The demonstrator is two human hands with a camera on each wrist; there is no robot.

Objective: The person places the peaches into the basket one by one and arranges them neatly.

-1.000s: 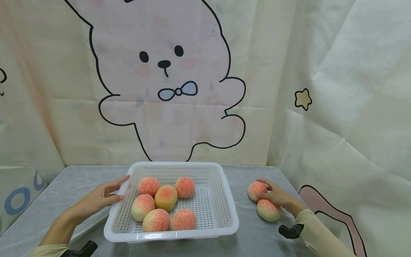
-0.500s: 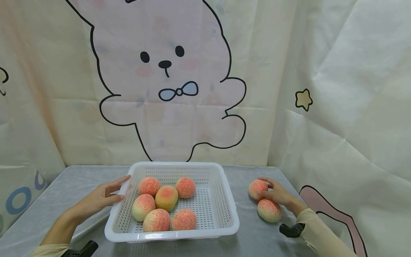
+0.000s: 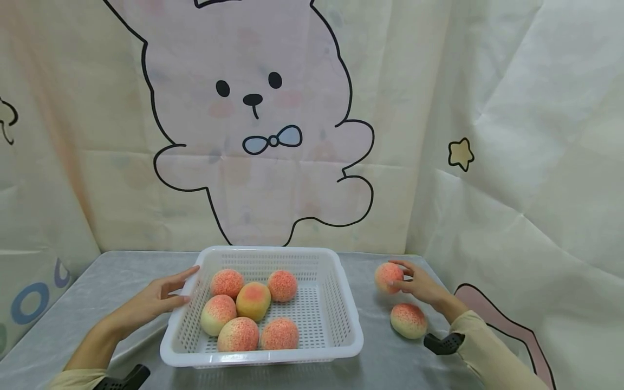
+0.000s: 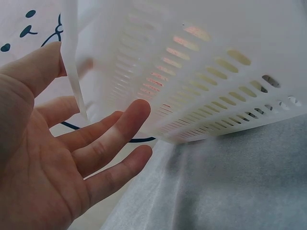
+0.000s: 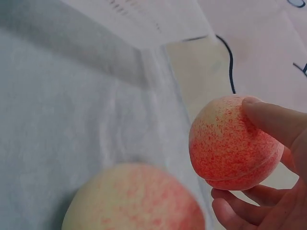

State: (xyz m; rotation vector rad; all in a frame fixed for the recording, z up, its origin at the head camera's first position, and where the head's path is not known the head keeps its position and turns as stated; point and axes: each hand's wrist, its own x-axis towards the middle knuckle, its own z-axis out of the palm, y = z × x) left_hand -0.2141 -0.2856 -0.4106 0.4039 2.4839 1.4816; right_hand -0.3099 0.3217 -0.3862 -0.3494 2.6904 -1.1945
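Note:
My right hand (image 3: 420, 283) holds a pink-speckled peach (image 3: 389, 278) between thumb and fingers, right of the white basket (image 3: 260, 357). The right wrist view shows the thumb on the side of this peach (image 5: 230, 148) and fingers beneath it. A second peach (image 3: 408, 320) lies on the table just nearer than the held one. At the basket's left rim, my left hand (image 3: 153, 298) touches the edge with spread fingers. In the left wrist view several fingers (image 4: 108, 143) extend loosely beside the perforated wall. Several peaches (image 3: 238, 334) sit in the basket, mostly toward its left.
A grey cloth (image 3: 131, 265) covers the table, which ends at a printed curtain (image 3: 312, 184) behind. Another curtain (image 3: 512, 179) hangs close on the right. Black wrist devices (image 3: 443, 344) sit at both cuffs.
My right hand has lifted the peach up and away from the other one, leaving a gap between them. The left hand stays at the basket rim.

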